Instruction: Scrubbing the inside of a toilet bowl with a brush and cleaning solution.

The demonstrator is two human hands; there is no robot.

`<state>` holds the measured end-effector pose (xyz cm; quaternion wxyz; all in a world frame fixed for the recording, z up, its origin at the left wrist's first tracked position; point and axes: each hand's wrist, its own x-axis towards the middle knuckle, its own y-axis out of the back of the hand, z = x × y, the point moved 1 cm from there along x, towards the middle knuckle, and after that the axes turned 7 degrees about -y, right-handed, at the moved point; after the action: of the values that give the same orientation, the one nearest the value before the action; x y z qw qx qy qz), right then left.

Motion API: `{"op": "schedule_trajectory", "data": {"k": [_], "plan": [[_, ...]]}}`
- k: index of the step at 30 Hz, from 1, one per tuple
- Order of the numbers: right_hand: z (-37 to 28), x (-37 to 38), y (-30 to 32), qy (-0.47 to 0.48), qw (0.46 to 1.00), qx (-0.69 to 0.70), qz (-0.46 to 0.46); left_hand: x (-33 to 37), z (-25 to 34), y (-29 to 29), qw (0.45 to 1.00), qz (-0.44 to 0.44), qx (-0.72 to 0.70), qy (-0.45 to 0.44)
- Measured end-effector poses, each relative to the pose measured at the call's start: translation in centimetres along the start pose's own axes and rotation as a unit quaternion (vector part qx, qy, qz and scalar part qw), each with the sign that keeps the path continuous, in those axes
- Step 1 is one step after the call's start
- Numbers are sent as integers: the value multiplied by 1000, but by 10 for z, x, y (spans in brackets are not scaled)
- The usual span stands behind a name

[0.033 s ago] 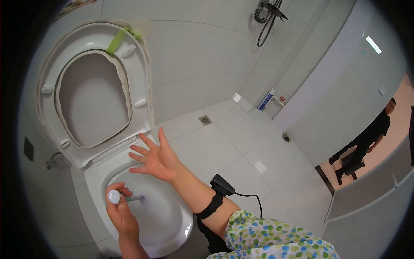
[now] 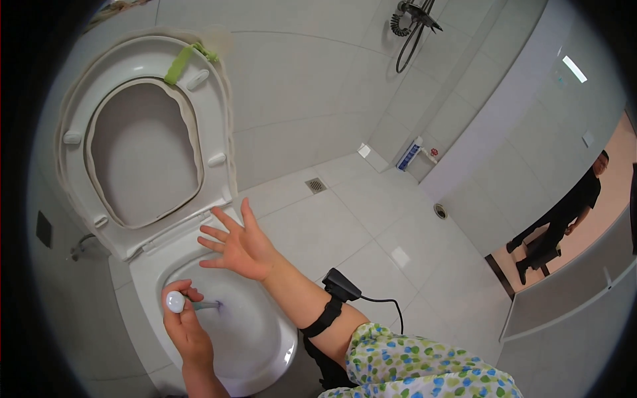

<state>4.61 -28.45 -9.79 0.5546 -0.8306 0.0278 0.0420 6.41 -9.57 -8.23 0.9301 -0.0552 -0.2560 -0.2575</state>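
My left hand (image 2: 189, 335) is wrapped round the handle of a toilet brush (image 2: 175, 302), whose rounded white end points up toward me. Its grey-blue shaft slants down into the bowl of a white toilet (image 2: 249, 355), ending in a small purplish patch; the brush's head is not clear. Above the far right part of the bowl, my right hand (image 2: 243, 251) is held with fingers spread and nothing in it. The seat (image 2: 136, 54) is raised against the wall, with a pale fabric cover and a green strap (image 2: 178, 65) on it.
A black device (image 2: 342, 284) with a cable is strapped to my right forearm. A drain grate (image 2: 316, 185) lies in the tiled floor, a blue-and-white tube (image 2: 409, 154) leans in the far corner, and a shower head (image 2: 424, 14) hangs above. A person (image 2: 576, 205) stands by the doorway at right.
Almost everything stays put; my right hand has shifted only very slightly.
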Motion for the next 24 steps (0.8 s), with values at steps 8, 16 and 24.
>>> {"op": "schedule_trajectory", "data": {"k": [8,16,24], "plan": [[17,15,62,-7,961,-72,268,12,8,2,999,-21,16,26],[-45,-4,-176,294,897,-297,146,3,23,12,997,-55,43,43],[-29,20,-105,363,636,-669,128,6,11,2,996,-51,70,8]]}}
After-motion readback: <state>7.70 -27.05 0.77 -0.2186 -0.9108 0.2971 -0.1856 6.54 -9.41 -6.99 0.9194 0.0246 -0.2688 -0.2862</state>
